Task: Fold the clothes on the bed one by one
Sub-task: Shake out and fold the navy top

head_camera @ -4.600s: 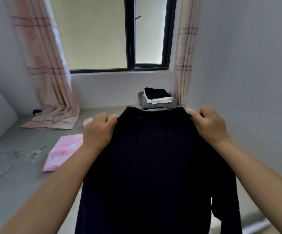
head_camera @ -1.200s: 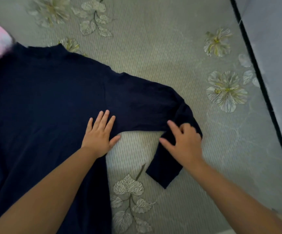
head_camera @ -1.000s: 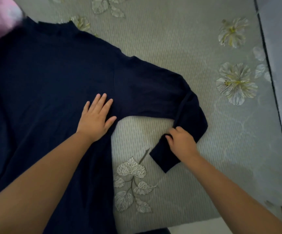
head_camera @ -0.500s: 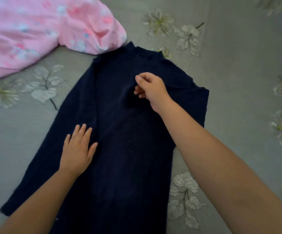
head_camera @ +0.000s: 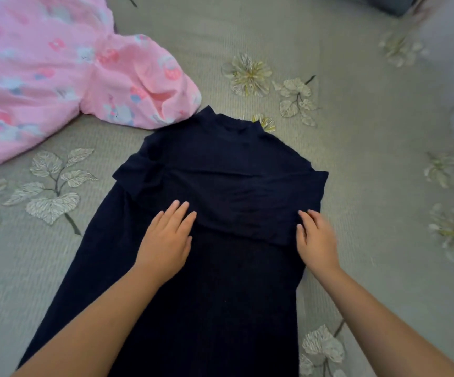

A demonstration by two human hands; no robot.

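Observation:
A long navy garment [head_camera: 220, 281] with a high collar lies flat on the bed, collar pointing away from me. Both sleeves are folded in across its chest, the right sleeve [head_camera: 247, 202] lying on top. My left hand [head_camera: 166, 238] rests flat on the garment at the lower edge of the folded sleeve, fingers straight. At the sleeve's right end my right hand [head_camera: 315, 238] lies flat on the cloth, fingers extended and slightly blurred.
A crumpled pink printed garment [head_camera: 57, 72] lies at the upper left, its edge touching the navy collar. The bed has a grey-green cover with flower and leaf prints [head_camera: 356, 131]. A dark folded item [head_camera: 391, 4] shows at the top right corner.
My right hand let go of the sleeve it carried over the chest and moved down to the garment's right side. The left sleeve now lies folded in too. My left hand shifted rightward.

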